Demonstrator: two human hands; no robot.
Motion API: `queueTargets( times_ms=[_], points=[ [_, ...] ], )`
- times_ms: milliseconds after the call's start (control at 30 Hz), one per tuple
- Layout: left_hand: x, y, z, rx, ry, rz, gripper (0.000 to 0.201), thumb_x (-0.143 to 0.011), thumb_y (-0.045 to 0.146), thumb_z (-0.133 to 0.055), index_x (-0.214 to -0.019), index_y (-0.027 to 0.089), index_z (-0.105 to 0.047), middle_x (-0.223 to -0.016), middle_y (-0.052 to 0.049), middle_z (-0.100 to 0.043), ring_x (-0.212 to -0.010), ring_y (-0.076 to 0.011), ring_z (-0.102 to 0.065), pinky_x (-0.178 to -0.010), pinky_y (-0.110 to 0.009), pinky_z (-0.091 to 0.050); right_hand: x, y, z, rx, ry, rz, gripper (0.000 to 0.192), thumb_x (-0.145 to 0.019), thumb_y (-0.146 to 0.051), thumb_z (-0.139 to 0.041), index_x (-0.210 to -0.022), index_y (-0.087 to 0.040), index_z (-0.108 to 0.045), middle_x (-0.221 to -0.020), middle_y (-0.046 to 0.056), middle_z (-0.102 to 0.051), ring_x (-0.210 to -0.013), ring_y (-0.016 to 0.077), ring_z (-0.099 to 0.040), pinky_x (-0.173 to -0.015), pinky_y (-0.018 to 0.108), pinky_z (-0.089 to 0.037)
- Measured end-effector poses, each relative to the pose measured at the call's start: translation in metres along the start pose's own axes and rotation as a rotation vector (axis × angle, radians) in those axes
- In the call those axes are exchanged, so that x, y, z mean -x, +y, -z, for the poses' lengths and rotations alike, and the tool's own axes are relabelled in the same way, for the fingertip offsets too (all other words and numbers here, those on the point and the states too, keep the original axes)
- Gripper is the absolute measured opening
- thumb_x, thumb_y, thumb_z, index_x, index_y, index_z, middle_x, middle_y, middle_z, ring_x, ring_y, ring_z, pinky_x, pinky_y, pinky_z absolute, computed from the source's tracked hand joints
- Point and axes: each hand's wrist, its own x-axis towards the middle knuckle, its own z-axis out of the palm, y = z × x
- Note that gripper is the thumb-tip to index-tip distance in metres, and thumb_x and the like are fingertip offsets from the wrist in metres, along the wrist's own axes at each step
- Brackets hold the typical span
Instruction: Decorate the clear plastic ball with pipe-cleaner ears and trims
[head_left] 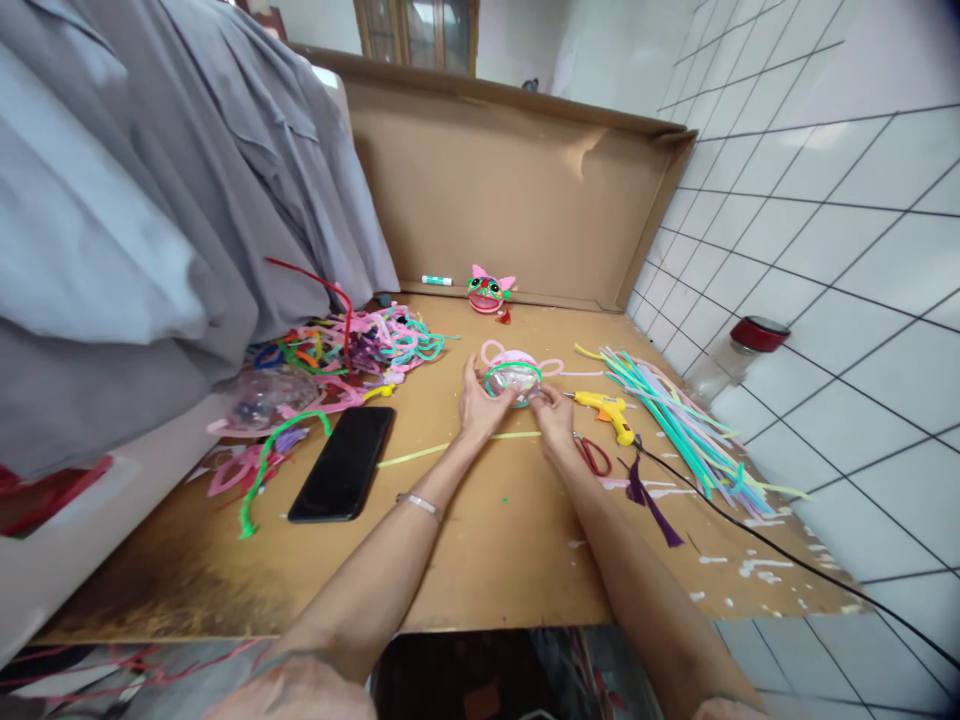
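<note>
Left hand [480, 405], right hand [553, 412] pinching clear dome [513, 377]: green pipe cleaner rim on, pink ears on, face bare unlike finished mask [489, 291].

Bright, even daylight; soft shadows, strong wide-angle bending at blurred edges.

Your hands: left hand [480, 405] and right hand [553, 415] meet at the ball [513, 378], mid-table [480, 560].
Left of your hands: phone [343, 462]; behind it, the heap of pipe cleaners [360, 350].
Right of your hands: scissors [592, 455], then glue gun [609, 410], then the bundle of sticks [682, 425].
Behind the ball: mask [489, 290] and marker [436, 281], against the cardboard wall [510, 190].
Far right: jar [739, 355], at your table's edge by the wall.
</note>
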Motion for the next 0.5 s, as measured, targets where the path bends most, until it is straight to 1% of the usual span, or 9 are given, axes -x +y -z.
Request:
queueTargets(
  times_ms=[100,200,300,400,500],
  points=[
    [0.0,-0.003,-0.001,0.008,0.018,-0.034,0.095,-0.061,0.036,-0.08,-0.143,0.02,-0.034,-0.123,-0.012,-0.058,-0.103,-0.0246,-0.062,-0.092,-0.039,-0.05,0.004,0.002,0.003,-0.01,0.0,-0.008,0.035,-0.071,-0.033,-0.057,-0.101,-0.018,-0.069,-0.094,0.007,-0.076,-0.083,0.0234,-0.071,-0.081,0.038,-0.055],
    [0.001,-0.004,0.0,-0.001,0.023,-0.029,0.092,-0.061,0.035,-0.081,-0.14,0.018,-0.037,-0.124,-0.013,-0.057,-0.11,-0.0261,-0.059,-0.096,-0.04,-0.048,0.006,0.005,0.008,0.02,0.013,-0.006,0.04,-0.071,-0.033,-0.06,-0.106,-0.018,-0.068,-0.097,0.008,-0.075,-0.077,0.0213,-0.069,-0.079,0.038,-0.056],
    [0.0,-0.004,0.001,-0.025,0.015,-0.03,0.081,-0.062,0.035,-0.08,-0.133,0.016,-0.047,-0.124,-0.014,-0.056,-0.114,-0.0269,-0.057,-0.099,-0.04,-0.046,0.007,0.005,0.011,0.027,-0.007,-0.004,0.049,-0.07,-0.034,-0.061,-0.116,-0.018,-0.065,-0.103,0.008,-0.073,-0.072,0.0183,-0.066,-0.075,0.036,-0.056],
    [-0.002,-0.009,0.0,-0.029,-0.017,-0.038,0.064,-0.065,0.036,-0.077,-0.123,0.015,-0.056,-0.119,-0.014,-0.059,-0.111,-0.0262,-0.059,-0.099,-0.04,-0.046,0.01,0.002,0.012,-0.016,-0.045,0.035,0.053,-0.069,-0.033,-0.062,-0.119,-0.017,-0.064,-0.103,0.009,-0.069,-0.075,0.0183,-0.065,-0.074,0.035,-0.056],
    [-0.005,-0.016,-0.001,0.017,-0.055,-0.013,0.058,-0.069,0.038,-0.075,-0.12,0.016,-0.058,-0.114,-0.012,-0.063,-0.104,-0.024,-0.062,-0.096,-0.04,-0.048,0.012,-0.002,0.013,-0.02,-0.032,0.086,0.051,-0.069,-0.033,-0.063,-0.118,-0.018,-0.066,-0.103,0.01,-0.066,-0.079,0.0196,-0.064,-0.077,0.036,-0.056]
  ],
)
